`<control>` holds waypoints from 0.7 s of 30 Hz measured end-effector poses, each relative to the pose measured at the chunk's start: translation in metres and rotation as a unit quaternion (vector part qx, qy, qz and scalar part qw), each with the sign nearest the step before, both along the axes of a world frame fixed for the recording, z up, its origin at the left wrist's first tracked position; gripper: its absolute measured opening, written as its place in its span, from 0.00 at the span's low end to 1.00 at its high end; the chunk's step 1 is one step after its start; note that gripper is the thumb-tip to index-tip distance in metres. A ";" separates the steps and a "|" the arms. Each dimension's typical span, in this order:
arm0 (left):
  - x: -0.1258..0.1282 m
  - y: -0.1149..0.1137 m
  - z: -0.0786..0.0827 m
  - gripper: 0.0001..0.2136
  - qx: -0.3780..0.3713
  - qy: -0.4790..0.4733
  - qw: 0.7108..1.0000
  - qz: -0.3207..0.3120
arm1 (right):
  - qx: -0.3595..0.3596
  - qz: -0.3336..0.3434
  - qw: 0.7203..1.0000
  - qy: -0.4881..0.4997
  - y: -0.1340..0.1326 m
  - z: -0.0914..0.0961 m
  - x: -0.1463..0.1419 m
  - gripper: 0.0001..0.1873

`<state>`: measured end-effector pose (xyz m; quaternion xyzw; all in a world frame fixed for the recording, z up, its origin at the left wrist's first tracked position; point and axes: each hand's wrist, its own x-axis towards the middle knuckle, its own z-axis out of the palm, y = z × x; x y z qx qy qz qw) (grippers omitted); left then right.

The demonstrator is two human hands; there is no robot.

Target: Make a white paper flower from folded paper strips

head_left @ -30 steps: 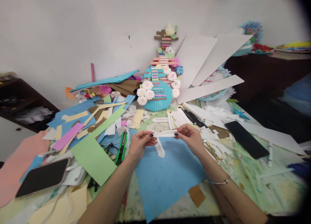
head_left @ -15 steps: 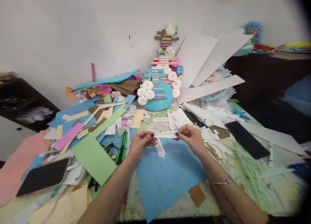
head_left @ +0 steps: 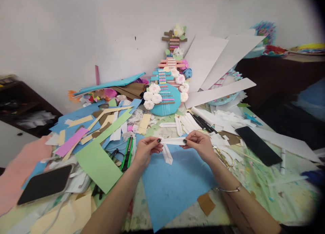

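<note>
A narrow white paper strip (head_left: 173, 141) is stretched level between my two hands. My left hand (head_left: 148, 150) pinches its left end between thumb and fingers, and my right hand (head_left: 199, 145) pinches the right end the same way. Below the strip, a second folded white paper piece (head_left: 167, 155) slants over a blue paper sheet (head_left: 177, 183); whether it joins the held strip I cannot tell. Several more folded white strips (head_left: 178, 126) lie just beyond my hands. A green utility knife (head_left: 127, 154) is left of my left hand, and gold-handled scissors (head_left: 223, 157) are beside my right wrist.
Guitar-shaped paper crafts with flowers (head_left: 166, 99) lean against the wall. Green paper (head_left: 99, 167), coloured scraps and a phone (head_left: 47, 184) crowd the left. Black pens (head_left: 203, 122), white paper and a dark flat slab (head_left: 258, 146) lie to the right. A brown scrap (head_left: 206, 204) is near the front edge.
Almost nothing differs. The fingers of my left hand have shifted very slightly on the strip, which stays stretched in the same place.
</note>
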<state>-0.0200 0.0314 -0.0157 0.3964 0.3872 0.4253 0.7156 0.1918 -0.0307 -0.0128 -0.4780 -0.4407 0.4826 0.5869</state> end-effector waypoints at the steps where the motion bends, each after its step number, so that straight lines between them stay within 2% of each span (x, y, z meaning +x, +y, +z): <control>1: 0.000 0.000 0.000 0.16 -0.003 -0.001 1.000 0.000 | -0.002 0.001 1.000 0.001 0.000 0.000 0.000 0.12; 7: -0.001 0.000 -0.003 0.14 -0.021 -0.021 1.000 -0.007 | 0.007 0.003 1.000 0.015 0.000 0.000 0.000 0.11; 16: -0.001 0.000 -0.002 0.12 -0.024 -0.049 0.998 -0.032 | 0.067 0.029 0.995 0.066 -0.002 -0.002 0.000 0.06; 21: -0.001 0.001 -0.003 0.14 0.004 -0.043 0.998 -0.050 | 0.068 -0.007 0.997 0.017 -0.003 -0.001 -0.005 0.08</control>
